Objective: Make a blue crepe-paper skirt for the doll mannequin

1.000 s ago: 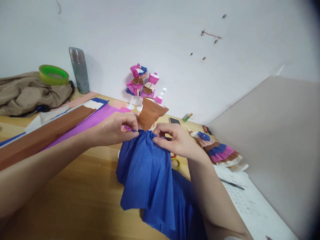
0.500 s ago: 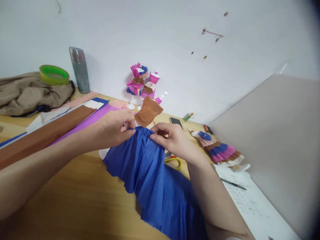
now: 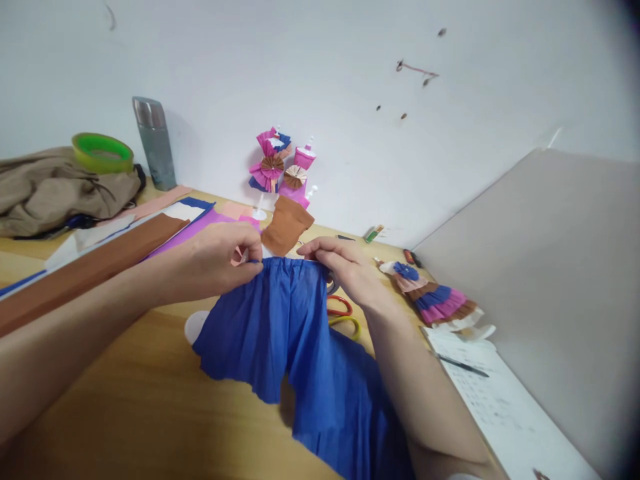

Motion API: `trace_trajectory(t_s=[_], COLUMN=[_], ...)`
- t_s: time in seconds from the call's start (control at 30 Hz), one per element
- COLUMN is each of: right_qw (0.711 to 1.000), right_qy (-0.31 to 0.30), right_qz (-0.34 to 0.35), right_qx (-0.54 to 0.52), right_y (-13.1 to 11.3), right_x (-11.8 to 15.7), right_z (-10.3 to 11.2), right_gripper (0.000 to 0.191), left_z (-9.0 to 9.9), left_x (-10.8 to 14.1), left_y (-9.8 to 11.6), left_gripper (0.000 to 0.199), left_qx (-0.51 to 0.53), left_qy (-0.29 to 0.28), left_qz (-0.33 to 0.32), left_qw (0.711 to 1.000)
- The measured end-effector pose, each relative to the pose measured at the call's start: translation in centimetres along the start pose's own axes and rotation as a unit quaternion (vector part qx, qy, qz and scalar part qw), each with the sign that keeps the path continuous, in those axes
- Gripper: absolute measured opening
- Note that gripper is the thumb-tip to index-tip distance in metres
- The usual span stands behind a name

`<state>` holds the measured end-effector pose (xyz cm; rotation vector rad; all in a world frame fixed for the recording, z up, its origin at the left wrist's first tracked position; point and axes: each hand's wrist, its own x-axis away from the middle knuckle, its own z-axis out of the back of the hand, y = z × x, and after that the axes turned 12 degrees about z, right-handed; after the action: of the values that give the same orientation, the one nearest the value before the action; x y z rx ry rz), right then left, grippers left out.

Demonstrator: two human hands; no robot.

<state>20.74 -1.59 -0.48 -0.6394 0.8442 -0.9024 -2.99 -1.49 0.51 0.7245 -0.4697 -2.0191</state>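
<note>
On the left of our counter (image 3: 125, 387), a tape roll (image 3: 100, 165) rests on a beige cloth (image 3: 45, 193), with a flask (image 3: 159, 150) just beside it and a brown strip (image 3: 100, 267) in front. Further along, a white disc (image 3: 197, 327) peeps out from under the blue paper. Our left hand (image 3: 215, 260) has thumb and fingertip together, pinching the left end of the gathered upper edge. The blue paper (image 3: 265, 320) hangs in folds between our hands, just below the tilted brown top (image 3: 287, 225), and trails right across the counter. To gather well, we should space these folds evenly, hold the edge level and pinch lightly, since thin paper could tear. Scissors (image 3: 341, 307) lie just beside the blue paper; we would do best not to snag it on them. Our right hand (image 3: 345, 267) is at the other end of that edge, but we cannot tell whether its fingers grip. Farther right lie a tiered dress (image 3: 435, 300) and a pen (image 3: 464, 365) on a written sheet (image 3: 485, 400).
</note>
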Motion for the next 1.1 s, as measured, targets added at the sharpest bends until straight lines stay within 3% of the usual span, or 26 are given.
trace_trajectory(t_s=[0.13,0.33,0.5,0.63,0.83,0.97,1.1], right_qw=[1.000,0.987,0.976,0.971,0.984,0.972,0.960], right_qy=[0.015,0.023,-0.039,-0.102,-0.136,-0.164,-0.166], right_qz=[0.015,0.136,0.189,0.208,0.091,-0.031,-0.083], right_qx=[-0.013,0.079,0.105,0.055,-0.075,-0.166,-0.209], right_y=[0.0,-1.1,-0.4,1.3,3.1,4.0,4.7], right_x=[0.1,0.8,0.7,-0.1,-0.4,-0.3,-0.4], right_z=[0.1,-0.1,-0.3,-0.4,-1.4,-1.9,-1.8], right_gripper=[0.025,0.024,0.025,0.022,0.021,0.039,0.046], left_z=[-0.1,-0.3,-0.4,0.0,0.4,0.3,0.2], left_x=[-0.1,-0.6,-0.7,-0.4,-0.4,-0.8,-0.8], left_y=[0.0,-1.2,-1.2,-0.6,-0.2,-0.3,-0.3], left_gripper=[0.011,0.012,0.010,0.012,0.016,0.014,0.012], left_qx=[-0.017,-0.052,-0.024,-0.003,0.000,-0.042,-0.077], left_qy=[-0.001,0.022,0.021,0.007,0.011,0.023,0.023], left_qz=[0.020,0.022,0.019,0.038,0.101,0.127,0.121], left_qw=[1.000,0.998,0.999,0.999,0.995,0.991,0.989])
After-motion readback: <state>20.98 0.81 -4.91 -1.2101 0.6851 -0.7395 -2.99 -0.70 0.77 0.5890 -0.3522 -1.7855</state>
